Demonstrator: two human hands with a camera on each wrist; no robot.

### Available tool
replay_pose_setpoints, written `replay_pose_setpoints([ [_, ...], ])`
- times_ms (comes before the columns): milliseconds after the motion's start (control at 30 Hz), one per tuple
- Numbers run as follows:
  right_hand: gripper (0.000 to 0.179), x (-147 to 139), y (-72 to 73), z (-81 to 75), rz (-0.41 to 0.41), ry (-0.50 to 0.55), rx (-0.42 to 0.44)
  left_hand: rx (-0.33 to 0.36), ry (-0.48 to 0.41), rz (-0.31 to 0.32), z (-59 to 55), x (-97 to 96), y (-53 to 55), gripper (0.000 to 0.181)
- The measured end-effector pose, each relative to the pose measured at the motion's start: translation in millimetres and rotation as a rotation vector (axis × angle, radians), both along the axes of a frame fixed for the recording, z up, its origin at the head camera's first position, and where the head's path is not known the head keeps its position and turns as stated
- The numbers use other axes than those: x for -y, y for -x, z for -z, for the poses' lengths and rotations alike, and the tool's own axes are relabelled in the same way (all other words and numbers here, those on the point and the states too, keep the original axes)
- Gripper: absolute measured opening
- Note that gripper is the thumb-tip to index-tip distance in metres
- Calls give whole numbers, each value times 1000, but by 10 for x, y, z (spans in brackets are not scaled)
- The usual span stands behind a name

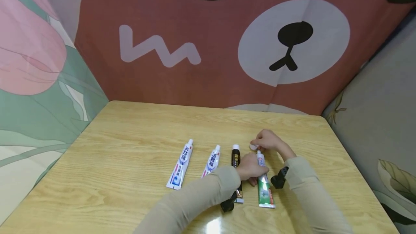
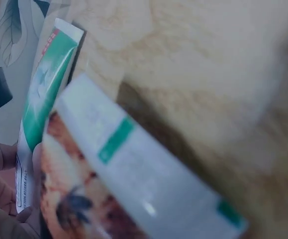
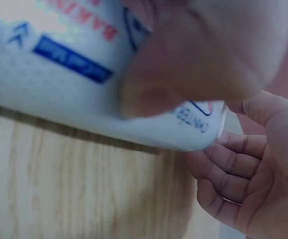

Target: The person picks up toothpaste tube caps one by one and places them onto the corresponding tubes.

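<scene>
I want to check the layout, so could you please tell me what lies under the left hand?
The left hand rests on the green and white tube, pinning it to the wooden table. The tube's middle is covered by the fingers; its nozzle and crimped end show.

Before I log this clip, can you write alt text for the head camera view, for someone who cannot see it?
A person's left hand holds down a green and white toothpaste tube on a light wooden table, while the right hand pinches its small white cap at the nozzle end. Three more capped tubes lie alongside to the left: a black tube and two white and blue tubes.
</scene>
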State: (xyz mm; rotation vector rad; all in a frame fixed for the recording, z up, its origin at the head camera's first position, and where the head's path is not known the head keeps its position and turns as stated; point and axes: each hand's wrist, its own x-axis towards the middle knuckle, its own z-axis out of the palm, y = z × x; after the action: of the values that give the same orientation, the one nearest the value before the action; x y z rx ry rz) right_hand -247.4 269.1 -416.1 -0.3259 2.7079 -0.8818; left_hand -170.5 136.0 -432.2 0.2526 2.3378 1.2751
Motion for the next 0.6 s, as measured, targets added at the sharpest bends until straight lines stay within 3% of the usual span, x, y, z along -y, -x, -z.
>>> replay_pose_setpoints([
  [167, 26, 32, -15, -86, 2, 26, 14, -52, 19, 7, -5, 19, -8, 24],
  [400, 21, 73, -57, -133, 52, 148, 106, -57, 15, -31, -18, -1, 16, 25],
  [600, 20, 44, -77, -86, 92, 87, 128, -35, 53, -17, -21, 8, 0, 25],
])
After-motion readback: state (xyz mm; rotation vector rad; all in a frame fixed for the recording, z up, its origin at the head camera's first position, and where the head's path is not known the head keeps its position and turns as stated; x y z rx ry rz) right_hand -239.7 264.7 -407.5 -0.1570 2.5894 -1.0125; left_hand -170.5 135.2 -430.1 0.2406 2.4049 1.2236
